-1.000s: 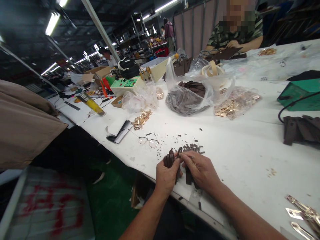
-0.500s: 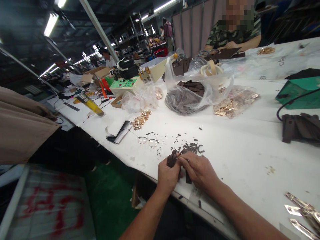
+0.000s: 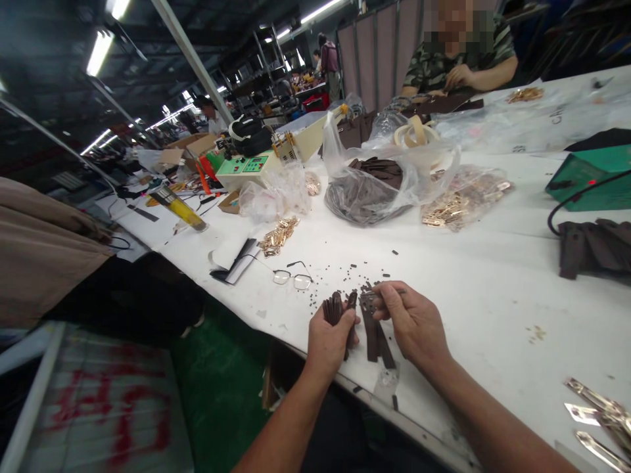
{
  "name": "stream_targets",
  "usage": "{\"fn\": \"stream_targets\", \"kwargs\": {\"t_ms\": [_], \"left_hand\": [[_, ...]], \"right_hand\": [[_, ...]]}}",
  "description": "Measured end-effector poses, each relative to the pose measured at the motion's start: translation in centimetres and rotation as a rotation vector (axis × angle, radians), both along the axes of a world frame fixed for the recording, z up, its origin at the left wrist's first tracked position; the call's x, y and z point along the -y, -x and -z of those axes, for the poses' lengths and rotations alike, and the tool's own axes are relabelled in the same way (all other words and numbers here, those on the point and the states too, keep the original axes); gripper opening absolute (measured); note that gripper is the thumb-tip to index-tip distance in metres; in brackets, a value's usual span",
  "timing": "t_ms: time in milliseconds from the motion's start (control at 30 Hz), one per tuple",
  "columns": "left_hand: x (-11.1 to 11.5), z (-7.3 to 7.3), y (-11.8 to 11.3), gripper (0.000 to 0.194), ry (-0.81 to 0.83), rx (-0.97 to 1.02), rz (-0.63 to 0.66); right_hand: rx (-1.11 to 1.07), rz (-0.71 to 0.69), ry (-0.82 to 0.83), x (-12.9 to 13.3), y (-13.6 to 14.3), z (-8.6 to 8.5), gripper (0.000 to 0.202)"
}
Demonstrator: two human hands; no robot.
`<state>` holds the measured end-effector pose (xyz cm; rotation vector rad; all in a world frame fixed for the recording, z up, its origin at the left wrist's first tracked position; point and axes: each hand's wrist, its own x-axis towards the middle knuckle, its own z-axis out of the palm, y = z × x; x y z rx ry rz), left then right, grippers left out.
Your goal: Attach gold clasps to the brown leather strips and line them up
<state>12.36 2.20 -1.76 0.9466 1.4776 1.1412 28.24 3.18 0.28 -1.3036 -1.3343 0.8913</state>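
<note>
My left hand (image 3: 329, 338) is closed around a bundle of dark brown strips (image 3: 333, 309), their ends fanned upward. One strip (image 3: 351, 307) stands apart from the bundle, against the thumb. To the right, my right hand (image 3: 417, 318) has thumb and fingers pinched together over the table; a thin, greyish thing shows at the fingertips, too small to name. Beneath and between the hands, a few brown strips (image 3: 372, 335) lie flat near the table edge. Small dark offcuts (image 3: 367, 287) are scattered just beyond, partly hidden by my right hand.
Eyeglasses (image 3: 292, 278) lie left of the offcuts, by a pile of gold metal pieces (image 3: 279, 236). Farther back are a plastic bag of brown strips (image 3: 367, 194) and a bag of gold pieces (image 3: 458, 200). A green device (image 3: 586, 180) stands right. Across the table sits a person (image 3: 461, 66).
My right hand has moved away from the left hand, to the right. One strip now stands apart in my left hand, and the strips on the table are more exposed.
</note>
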Motion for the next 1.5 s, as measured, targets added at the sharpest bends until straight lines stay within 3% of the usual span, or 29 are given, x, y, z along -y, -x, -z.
{"fn": "stream_targets", "kwargs": {"t_ms": [300, 500, 733, 900, 1100, 1267, 1500], "left_hand": [[0.1, -0.5, 0.0, 0.036, -0.019, -0.130, 0.018], [0.2, 0.1, 0.2, 0.032, -0.067, -0.075, 0.046], [0.1, 0.2, 0.4, 0.037, -0.021, -0.142, 0.125], [0.0, -0.3, 0.1, 0.029, -0.030, -0.070, 0.128], [0.0, -0.4, 0.3, 0.048, -0.011, 0.008, 0.127], [-0.2, -0.8, 0.6, 0.048, 0.004, 0.058, 0.171], [-0.3, -0.9, 1.0, 0.049, 0.031, 0.093, 0.205]], "right_hand": [[-0.018, 0.041, 0.027, -0.4, -0.5, -0.6, 0.037], [-0.076, -0.048, 0.056, 0.1, 0.2, -0.5, 0.035], [-0.081, -0.119, 0.014, 0.2, 0.8, 0.2, 0.033], [-0.058, -0.122, 0.005, 0.0, 0.9, 0.5, 0.029], [0.011, -0.168, -0.076, 0.2, 1.1, 0.6, 0.026], [0.092, -0.185, -0.174, 0.3, 1.2, 0.5, 0.024], [0.126, -0.239, -0.178, 0.2, 1.3, 0.9, 0.025]]}}
